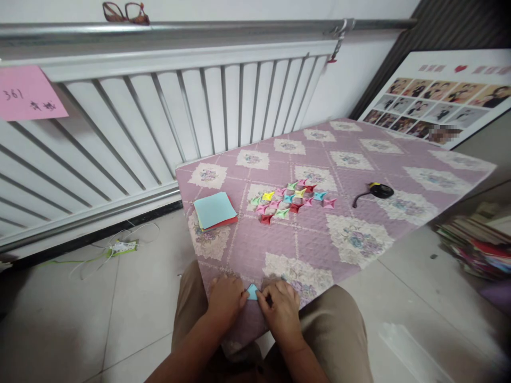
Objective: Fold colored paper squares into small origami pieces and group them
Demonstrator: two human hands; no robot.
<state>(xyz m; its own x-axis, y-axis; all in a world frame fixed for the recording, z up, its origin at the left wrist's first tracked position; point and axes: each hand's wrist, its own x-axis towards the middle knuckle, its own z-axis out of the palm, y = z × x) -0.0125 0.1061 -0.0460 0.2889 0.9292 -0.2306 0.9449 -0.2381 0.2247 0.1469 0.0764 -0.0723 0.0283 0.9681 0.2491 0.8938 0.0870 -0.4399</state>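
Note:
A small light blue paper (253,292), folded to a triangle, lies at the near edge of the cloth-covered table, its point facing away from me. My left hand (227,299) has its fingertips on the paper's left corner. On the right corner rest the thumb and index finger of my right hand (280,307). Farther out, several small folded paper stars (288,198) in pink, red, yellow, green and blue lie in slanting rows. At the table's left side sits a stack of square paper sheets (215,210), light blue on top with red showing beneath.
A black object with a short cord (381,190) lies on the right of the patterned tablecloth (247,244). Behind the table stands a white radiator (223,106). A photo board (439,101) leans at the back right. On the floor at left is a power strip (122,247).

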